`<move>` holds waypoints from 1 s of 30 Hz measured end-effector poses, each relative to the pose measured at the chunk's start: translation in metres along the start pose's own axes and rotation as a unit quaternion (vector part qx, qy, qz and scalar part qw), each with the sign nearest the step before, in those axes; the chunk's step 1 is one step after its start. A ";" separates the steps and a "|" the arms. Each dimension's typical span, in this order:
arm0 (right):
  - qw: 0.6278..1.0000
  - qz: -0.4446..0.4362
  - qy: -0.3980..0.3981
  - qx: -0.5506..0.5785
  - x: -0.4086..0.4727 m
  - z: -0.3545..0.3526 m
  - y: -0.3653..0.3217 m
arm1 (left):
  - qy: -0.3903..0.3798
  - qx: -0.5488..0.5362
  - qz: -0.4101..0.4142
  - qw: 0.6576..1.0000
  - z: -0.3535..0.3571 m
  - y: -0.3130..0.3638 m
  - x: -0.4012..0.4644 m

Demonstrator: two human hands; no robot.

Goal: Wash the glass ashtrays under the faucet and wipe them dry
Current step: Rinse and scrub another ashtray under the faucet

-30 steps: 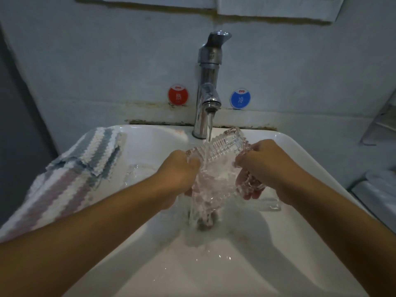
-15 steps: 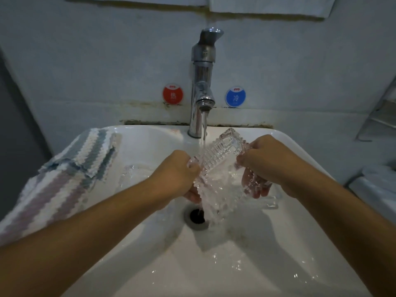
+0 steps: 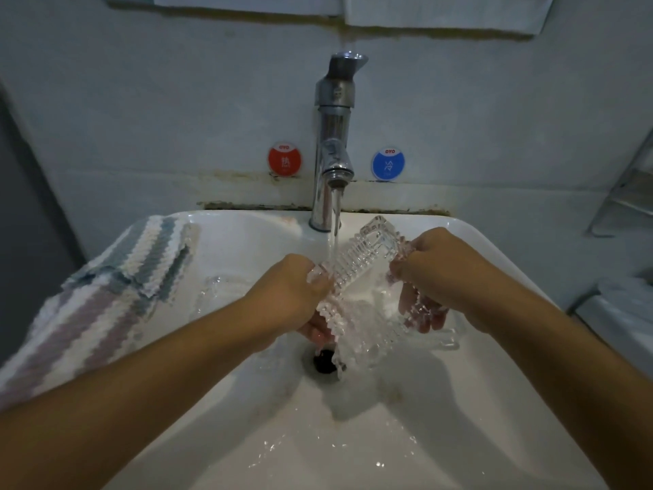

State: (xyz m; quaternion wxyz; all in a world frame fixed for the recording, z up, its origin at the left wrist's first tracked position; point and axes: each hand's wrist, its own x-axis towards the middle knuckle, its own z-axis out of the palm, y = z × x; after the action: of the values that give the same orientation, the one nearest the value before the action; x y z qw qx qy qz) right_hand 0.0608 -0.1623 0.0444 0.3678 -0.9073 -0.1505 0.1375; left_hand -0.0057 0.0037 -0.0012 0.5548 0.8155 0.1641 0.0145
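A square cut-glass ashtray (image 3: 364,277) is tilted on edge under the running chrome faucet (image 3: 334,143), over the white sink (image 3: 353,447). My left hand (image 3: 293,295) grips its left edge and my right hand (image 3: 438,270) grips its right edge. Water streams over the glass and down toward the drain (image 3: 323,362). A second glass ashtray (image 3: 441,339) lies in the basin under my right hand. Another clear glass piece (image 3: 219,288) lies in the basin at the left.
A striped cloth (image 3: 106,298) hangs over the sink's left rim. Red (image 3: 284,160) and blue (image 3: 388,163) round stickers flank the faucet on the wall. A metal rack (image 3: 629,196) stands at the right, with a white object (image 3: 622,313) below it.
The ashtray has been turned slightly in both hands under the stream, and the drain is now uncovered below it. Both hands keep their hold.
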 end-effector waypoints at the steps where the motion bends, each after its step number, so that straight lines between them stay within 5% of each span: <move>1: 1.000 0.001 0.003 0.001 0.001 0.000 0.000 | 0.002 0.006 -0.001 1.000 0.001 0.000 0.001; 30: 0.996 -0.049 0.072 -0.013 0.001 0.012 0.003 | 0.076 0.035 0.015 0.996 0.003 -0.004 -0.001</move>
State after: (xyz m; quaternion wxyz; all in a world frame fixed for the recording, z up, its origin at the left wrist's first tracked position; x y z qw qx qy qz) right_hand 0.0583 -0.1563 0.0335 0.3718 -0.9112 -0.1698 0.0517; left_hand -0.0067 0.0020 -0.0056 0.5112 0.8335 0.1939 0.0794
